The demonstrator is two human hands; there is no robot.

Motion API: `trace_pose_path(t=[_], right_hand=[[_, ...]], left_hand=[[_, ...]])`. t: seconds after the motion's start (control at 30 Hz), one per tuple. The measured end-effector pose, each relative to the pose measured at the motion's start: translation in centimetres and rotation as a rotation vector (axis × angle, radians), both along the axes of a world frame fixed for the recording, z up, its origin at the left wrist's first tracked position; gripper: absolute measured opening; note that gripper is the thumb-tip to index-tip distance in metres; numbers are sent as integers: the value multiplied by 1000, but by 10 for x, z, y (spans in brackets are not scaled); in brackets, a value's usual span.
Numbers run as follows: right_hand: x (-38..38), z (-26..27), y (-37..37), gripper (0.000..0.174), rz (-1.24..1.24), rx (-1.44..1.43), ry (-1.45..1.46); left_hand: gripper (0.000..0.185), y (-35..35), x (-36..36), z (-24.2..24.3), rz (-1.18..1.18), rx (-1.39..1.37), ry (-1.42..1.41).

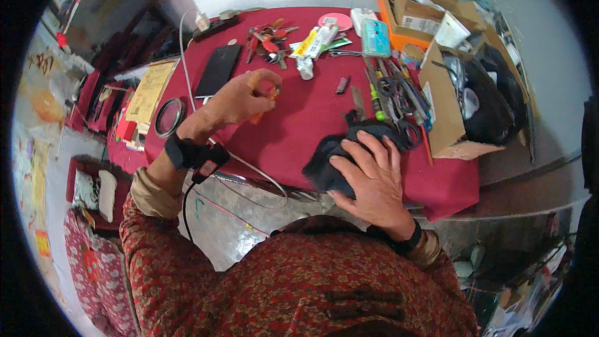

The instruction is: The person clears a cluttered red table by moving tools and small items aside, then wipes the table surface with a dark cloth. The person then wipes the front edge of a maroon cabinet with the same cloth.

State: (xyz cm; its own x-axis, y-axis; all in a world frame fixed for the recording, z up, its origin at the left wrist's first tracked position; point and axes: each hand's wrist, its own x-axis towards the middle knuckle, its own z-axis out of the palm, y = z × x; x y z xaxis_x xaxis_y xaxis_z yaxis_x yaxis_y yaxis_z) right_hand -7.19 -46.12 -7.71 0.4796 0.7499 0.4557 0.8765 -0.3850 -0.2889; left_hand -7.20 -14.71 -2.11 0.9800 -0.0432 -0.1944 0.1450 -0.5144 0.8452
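Observation:
My left hand is raised over the left middle of a table with a dark red cloth. Its thumb and fingers pinch a small orange object that looks like a lighter, partly hidden by the fingers. My right hand lies palm down with fingers spread on a crumpled black cloth near the front edge. Beyond that hand are scissors, a metal strip and a green-handled screwdriver. A black phone or tablet lies beyond my left wrist.
Red-handled tools, tubes and a blue case lie at the back. An open cardboard box stands right. A white cable runs past my left arm over the front edge. A tape roll lies left.

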Motion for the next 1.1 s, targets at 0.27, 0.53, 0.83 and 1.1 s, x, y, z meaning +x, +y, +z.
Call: trace_pose_path(t=[0.27, 0.53, 0.83, 1.1], right_hand=[[-2, 0, 2, 51, -13, 16, -52], [-1, -2, 1, 51, -14, -10, -59], [-1, -1, 1, 51, -7, -3, -57], [-1, -1, 1, 51, -6, 9, -38]], left_hand=[[37, -2, -18, -2, 40, 749, -266], [21, 71, -27, 53, 484, 232, -470], [25, 35, 0, 4, 83, 1089, -135], [21, 25, 2, -4, 7, 1107, -116]])
